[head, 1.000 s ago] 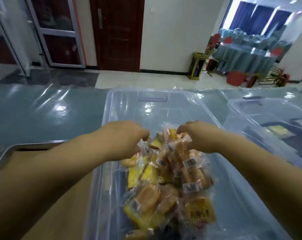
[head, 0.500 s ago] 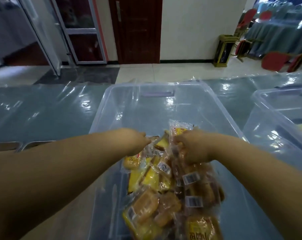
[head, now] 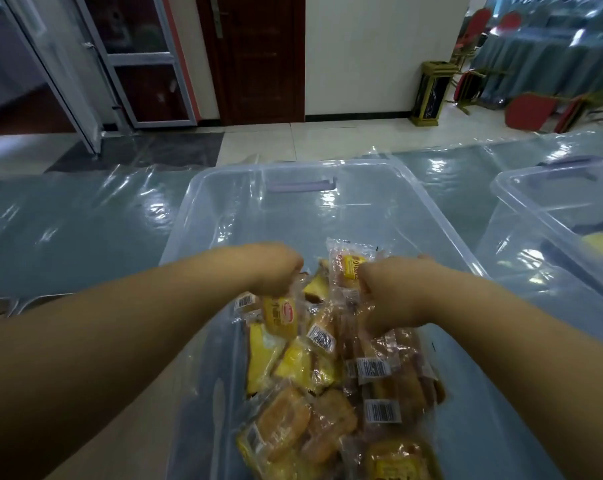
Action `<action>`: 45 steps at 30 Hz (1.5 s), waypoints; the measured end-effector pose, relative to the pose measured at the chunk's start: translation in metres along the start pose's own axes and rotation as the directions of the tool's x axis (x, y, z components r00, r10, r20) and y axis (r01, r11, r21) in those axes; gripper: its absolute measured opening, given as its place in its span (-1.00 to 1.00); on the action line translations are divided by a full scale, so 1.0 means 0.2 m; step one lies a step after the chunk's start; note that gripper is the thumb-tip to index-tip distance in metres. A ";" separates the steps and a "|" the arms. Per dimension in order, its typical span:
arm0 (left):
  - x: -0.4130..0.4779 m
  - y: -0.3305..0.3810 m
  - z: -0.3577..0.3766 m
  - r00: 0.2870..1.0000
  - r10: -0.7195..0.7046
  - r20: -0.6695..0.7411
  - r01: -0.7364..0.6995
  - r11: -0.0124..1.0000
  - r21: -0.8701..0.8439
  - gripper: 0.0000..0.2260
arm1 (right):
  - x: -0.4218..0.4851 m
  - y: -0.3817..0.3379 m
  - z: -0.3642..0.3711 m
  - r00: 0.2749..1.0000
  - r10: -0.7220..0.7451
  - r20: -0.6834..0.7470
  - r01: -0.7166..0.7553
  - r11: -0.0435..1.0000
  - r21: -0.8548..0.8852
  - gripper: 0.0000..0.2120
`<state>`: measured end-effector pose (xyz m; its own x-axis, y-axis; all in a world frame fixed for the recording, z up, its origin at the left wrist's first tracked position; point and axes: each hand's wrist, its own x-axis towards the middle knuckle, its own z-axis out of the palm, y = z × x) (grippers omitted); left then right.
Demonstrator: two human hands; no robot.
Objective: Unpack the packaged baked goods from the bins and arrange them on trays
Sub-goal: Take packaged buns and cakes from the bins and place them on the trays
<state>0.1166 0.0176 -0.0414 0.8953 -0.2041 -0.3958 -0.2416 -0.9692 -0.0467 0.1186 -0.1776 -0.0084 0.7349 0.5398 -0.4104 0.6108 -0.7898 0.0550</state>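
A clear plastic bin point(head: 224, 209) stands in front of me with a pile of wrapped baked goods point(head: 327, 386) in its near half, yellow and brown cakes in clear wrappers with barcode labels. Both of my hands reach into the pile. My left hand point(head: 276, 268) grips wrappers at the top left of the pile, above a yellow cake packet point(head: 281, 315). My right hand point(head: 393, 292) grips packets at the top right, with a packet with a yellow label point(head: 348, 265) sticking up beside its fingers.
A second clear bin point(head: 552, 216) with a few packets stands to the right. Edges of metal trays point(head: 2, 304) show at the far left behind my arm. The table is covered in blue cloth under shiny plastic sheeting point(head: 68, 230). Doors, chairs and a standing bin lie beyond.
The camera has turned a little to the left and down. Both hands have stayed closed on packets at the top of the pile, lifting them slightly.
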 end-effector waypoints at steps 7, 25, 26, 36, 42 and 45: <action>0.05 -0.02 -0.18 0.980 -0.017 -0.196 -0.037 0.964 -0.265 -0.81 | -0.02 0.06 0.00 0.997 0.079 0.022 -0.078 0.997 -0.010 -0.56; 0.30 0.12 -0.13 0.994 -0.049 -0.095 -0.011 0.832 -0.554 -0.54 | -0.01 0.05 -0.02 0.993 0.063 0.099 -0.062 0.998 -0.012 -0.48; 0.30 0.12 -0.13 0.994 -0.059 -0.090 0.002 0.847 -0.532 -0.51 | -0.01 0.05 -0.02 0.993 0.063 0.098 -0.061 0.998 -0.016 -0.50; -0.03 0.06 -0.23 0.913 -0.180 -0.366 -0.018 0.879 -0.477 -0.84 | -0.08 0.00 -0.07 0.991 0.118 -0.060 -0.119 0.993 -0.009 -0.51; -0.42 -0.01 -0.24 0.731 -0.339 -0.592 -0.045 0.842 -0.537 -0.82 | -0.21 -0.05 -0.19 0.937 0.123 -0.327 -0.095 0.990 0.100 -0.58; -0.65 -0.04 -0.22 0.626 -0.423 -0.656 -0.106 0.787 -0.608 -0.89 | -0.30 -0.12 -0.24 0.863 0.095 -0.496 -0.006 0.984 0.178 -0.56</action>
<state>0.0184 0.0464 0.0517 0.9077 0.1918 0.3733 -0.0572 -0.8247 0.5627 0.0742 -0.1774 0.0585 0.8385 0.5353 0.1020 0.5442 -0.8323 -0.1059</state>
